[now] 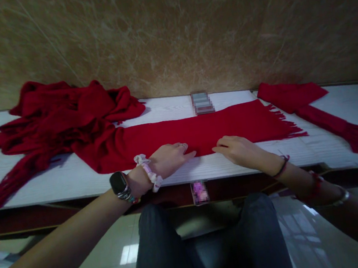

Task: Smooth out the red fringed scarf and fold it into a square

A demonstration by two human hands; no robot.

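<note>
A red fringed scarf (197, 124) lies stretched flat, its fringe to the right and its left end running into a red heap. At its near edge, my left hand (171, 158) has bent fingers closed on the cloth, with the thumb pointing right. My right hand (237, 150) is close by on the right, fingers curled at the same edge and thumb pointing left. Both hands' fingertips are partly hidden. On my left wrist are a dark smartwatch (119, 184) and a pale scrunchie (149, 171); thin bracelets circle the right wrist.
A heap of crumpled red scarves (62, 110) covers the table's left side. Another red scarf (308, 107) lies folded at the right. A blurred rectangular item (202, 103) sits behind the flat scarf. The white table (285, 154) meets a brown marbled wall (165, 34). A blurred pink item (200, 192) is below the front edge.
</note>
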